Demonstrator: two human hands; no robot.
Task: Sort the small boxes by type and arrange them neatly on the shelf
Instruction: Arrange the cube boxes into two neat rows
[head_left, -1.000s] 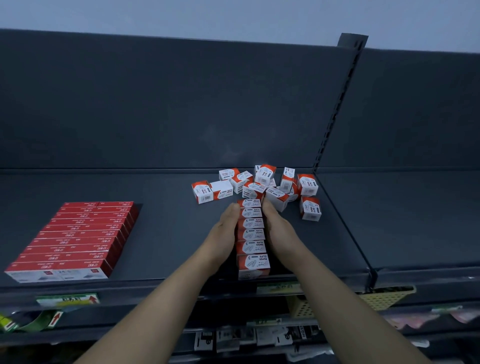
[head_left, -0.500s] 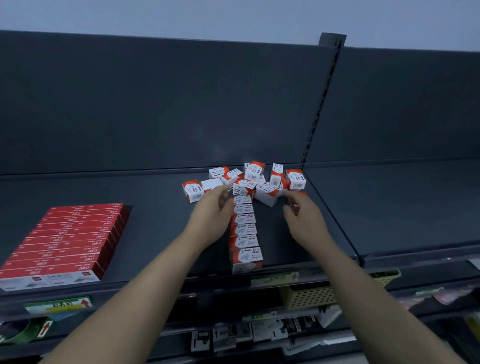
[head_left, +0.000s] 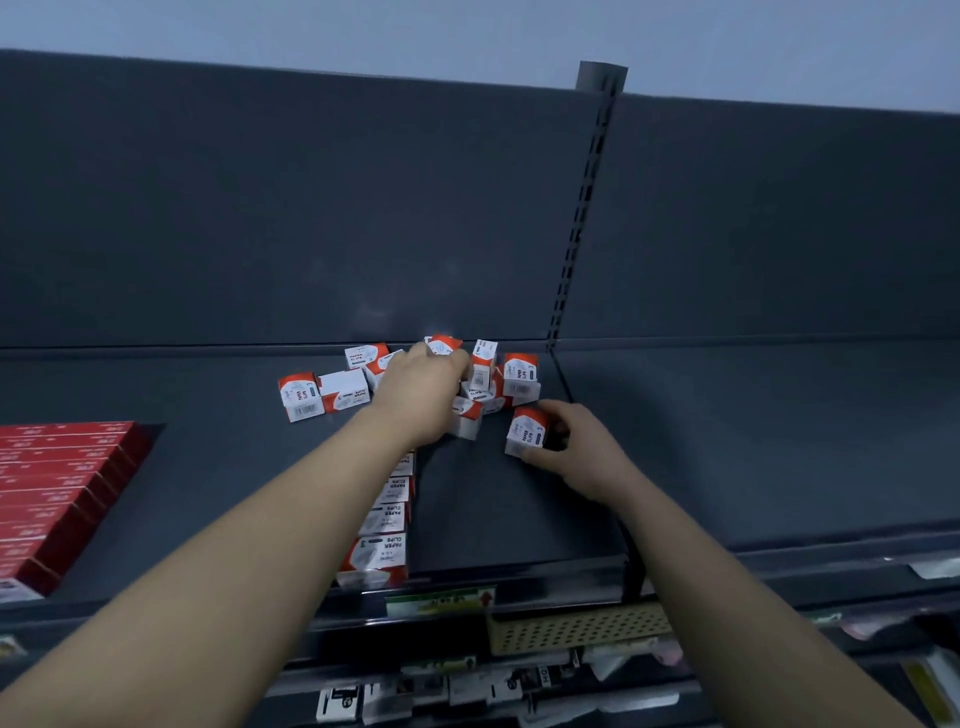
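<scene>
Small red-and-white paper clip boxes lie in a loose pile (head_left: 511, 379) at the back of the dark shelf (head_left: 218, 467). A neat single row of the same boxes (head_left: 387, 525) runs from under my left forearm to the front edge. My left hand (head_left: 423, 397) reaches into the pile, its fingers curled over a box (head_left: 444, 345) at the back; the grip itself is hidden by the hand. My right hand (head_left: 582, 447) grips one paper clip box (head_left: 527, 434) just right of the row, in front of the pile.
A block of flat red boxes (head_left: 57, 488) lies at the left of the shelf. Two paper clip boxes (head_left: 322, 395) sit apart, left of the pile. A slotted upright (head_left: 587, 208) splits the back panel. A beige perforated basket (head_left: 576, 631) hangs below the front edge.
Both hands left the sides of the row. The left hand went forward into the pile; the right hand took a box from the pile's right side and drew it nearer.
</scene>
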